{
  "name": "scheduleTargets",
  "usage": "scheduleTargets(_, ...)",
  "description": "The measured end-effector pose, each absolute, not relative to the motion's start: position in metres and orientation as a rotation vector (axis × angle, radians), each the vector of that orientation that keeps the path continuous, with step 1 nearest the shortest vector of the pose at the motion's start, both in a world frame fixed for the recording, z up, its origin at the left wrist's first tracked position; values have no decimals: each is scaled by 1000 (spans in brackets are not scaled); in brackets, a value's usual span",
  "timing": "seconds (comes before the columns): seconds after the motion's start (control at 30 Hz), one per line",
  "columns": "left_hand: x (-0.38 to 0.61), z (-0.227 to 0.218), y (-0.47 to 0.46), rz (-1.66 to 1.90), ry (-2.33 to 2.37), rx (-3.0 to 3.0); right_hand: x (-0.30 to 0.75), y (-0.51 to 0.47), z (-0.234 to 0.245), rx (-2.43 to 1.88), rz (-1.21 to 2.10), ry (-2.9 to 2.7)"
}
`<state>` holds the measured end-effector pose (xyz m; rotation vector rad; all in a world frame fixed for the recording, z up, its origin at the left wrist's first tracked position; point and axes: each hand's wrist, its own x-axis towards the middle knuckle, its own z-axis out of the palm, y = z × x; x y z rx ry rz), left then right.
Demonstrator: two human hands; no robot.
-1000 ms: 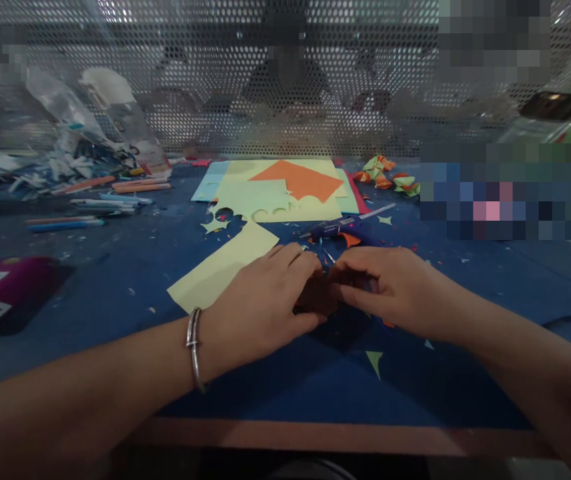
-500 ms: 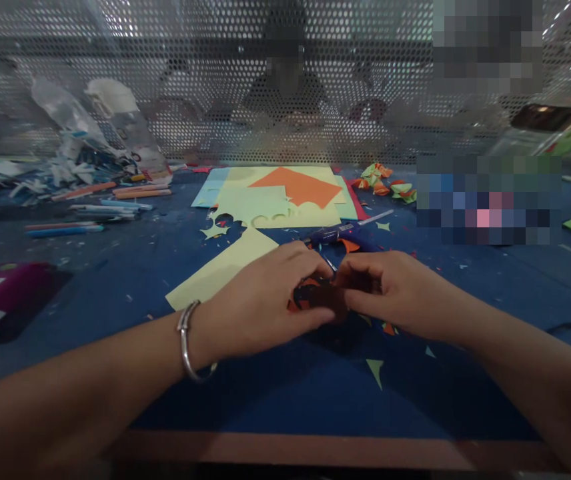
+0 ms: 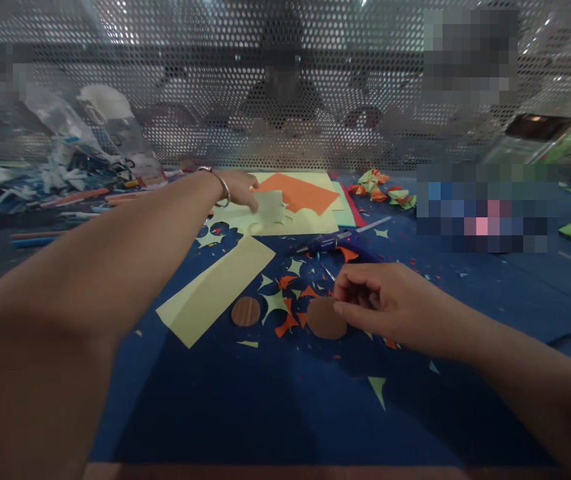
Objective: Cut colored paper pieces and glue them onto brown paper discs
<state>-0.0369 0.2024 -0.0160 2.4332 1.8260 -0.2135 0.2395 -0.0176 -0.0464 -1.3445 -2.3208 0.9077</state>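
My right hand has its fingers curled and pinches the edge of a brown cardboard circle just above the table. My left hand, with a silver bangle at the wrist, is stretched to the back of the table. It lies over the pale green paper with round cut-outs; thumb and forefinger are apart, the other fingers are hidden. A smaller brown disc lies left of the circle. Orange and pale green paper scraps are scattered between them.
A pale yellow paper strip lies left of the scraps. Behind them are a dark blue pen-like tool and an orange sheet on stacked papers. Folded paper pieces sit at the back right, a bottle at the left. Perforated metal closes the back.
My left hand has left the cardboard circle and moved back and left to the cut pale green paper. My right hand stays in place with the circle. The small disc and scraps are uncovered.
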Motion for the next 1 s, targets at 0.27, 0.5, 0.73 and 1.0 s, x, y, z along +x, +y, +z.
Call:
scheduleTargets(0.27, -54, -17, 230, -361, 1756, 2332, 240, -15, -47, -1347, 918, -2340)
scheduleTargets(0.5, -54, -17, 232, -357, 1745, 2307, 238, -15, -47, -1370, 922, -2343)
scheduleTargets(0.73, -44, -7, 231, -397, 1704, 2380, 238, -15, -48, -1384, 941, -2358)
scheduleTargets(1.0, -46, 45, 175, 94, 1765, 2557, 237, -16, -49, -1321, 970, -2334)
